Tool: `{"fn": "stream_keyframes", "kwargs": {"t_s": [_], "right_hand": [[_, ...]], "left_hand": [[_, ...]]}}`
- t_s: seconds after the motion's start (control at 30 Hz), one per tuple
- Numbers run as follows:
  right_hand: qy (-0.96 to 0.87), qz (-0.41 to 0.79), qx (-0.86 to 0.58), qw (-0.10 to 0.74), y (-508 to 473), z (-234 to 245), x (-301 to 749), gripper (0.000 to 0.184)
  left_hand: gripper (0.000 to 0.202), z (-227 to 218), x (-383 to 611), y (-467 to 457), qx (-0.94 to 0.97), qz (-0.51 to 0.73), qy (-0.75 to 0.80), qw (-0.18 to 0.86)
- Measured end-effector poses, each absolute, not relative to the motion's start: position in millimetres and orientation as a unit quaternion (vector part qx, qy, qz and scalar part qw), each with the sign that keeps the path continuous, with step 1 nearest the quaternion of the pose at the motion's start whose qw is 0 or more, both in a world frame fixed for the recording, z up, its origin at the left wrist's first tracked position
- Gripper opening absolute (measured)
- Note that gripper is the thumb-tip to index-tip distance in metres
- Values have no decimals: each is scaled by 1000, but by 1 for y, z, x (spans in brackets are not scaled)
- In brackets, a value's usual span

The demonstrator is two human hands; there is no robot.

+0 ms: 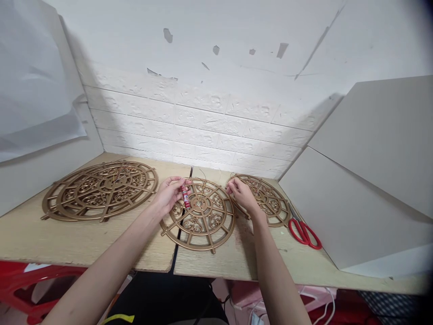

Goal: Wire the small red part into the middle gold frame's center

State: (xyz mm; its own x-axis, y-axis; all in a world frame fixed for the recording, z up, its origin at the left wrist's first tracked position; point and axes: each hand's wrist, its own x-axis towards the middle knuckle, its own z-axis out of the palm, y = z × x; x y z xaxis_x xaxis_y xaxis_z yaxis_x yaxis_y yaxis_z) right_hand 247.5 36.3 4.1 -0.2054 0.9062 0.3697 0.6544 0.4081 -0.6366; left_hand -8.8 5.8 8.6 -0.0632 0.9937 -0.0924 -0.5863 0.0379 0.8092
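My left hand (169, 192) is closed on a small red printed tube (186, 197), which hangs down from the fingers. Beneath it lies a round gold openwork panel (216, 238) with scroll patterns and spokes. Thin wires (204, 184) rise from the panel's centre. My right hand (241, 192) is pinched just beyond this panel's right edge, over the near side of a second gold panel (279, 212). Whatever its fingertips may hold is too small to make out.
More round gold panels (98, 214) are stacked on the left of the wooden table (142, 250). Red-handled scissors (304, 234) lie at the right. A white brick-patterned wall (203, 122) closes the back, and pale boards (355, 203) flank the sides.
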Motion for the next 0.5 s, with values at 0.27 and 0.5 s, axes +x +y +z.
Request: {"fn": "stream_keyframes", "kwargs": {"t_s": [0.27, 0.5], "right_hand": [[-762, 190, -514, 345, 37, 1, 238, 35], [-742, 232, -498, 384, 36, 6, 239, 43]], "left_hand": [[18, 6, -10, 7, 287, 630, 354, 629], [19, 6, -10, 7, 290, 628, 352, 630]]}}
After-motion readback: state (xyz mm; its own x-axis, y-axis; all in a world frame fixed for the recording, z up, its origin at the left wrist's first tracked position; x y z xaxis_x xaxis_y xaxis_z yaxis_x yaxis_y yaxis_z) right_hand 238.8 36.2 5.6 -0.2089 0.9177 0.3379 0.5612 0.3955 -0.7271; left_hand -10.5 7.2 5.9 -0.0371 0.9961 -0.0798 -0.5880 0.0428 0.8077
